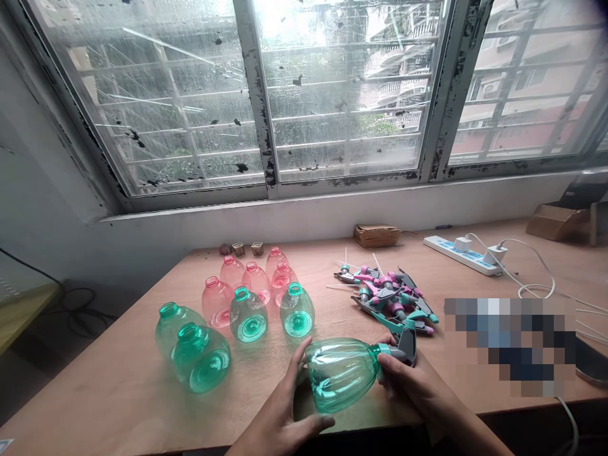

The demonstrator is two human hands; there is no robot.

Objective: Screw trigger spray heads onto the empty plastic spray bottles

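Observation:
A clear green plastic bottle (339, 370) lies on its side at the table's near edge, held between both hands. My left hand (285, 411) cups its base end, fingers curled around it. My right hand (411, 383) grips the neck end, where a teal and grey spray trigger head (403, 347) sits on the bottle. Just beyond lies a pile of spray trigger heads (392, 294) in teal, grey and pink.
Several empty green bottles (199, 354) and pink bottles (254, 278) stand on the wooden table (118, 392) to the left. A white power strip (463, 253) with cables, a small cardboard box (377, 235) and a blurred patch (510, 345) lie to the right. A window runs behind.

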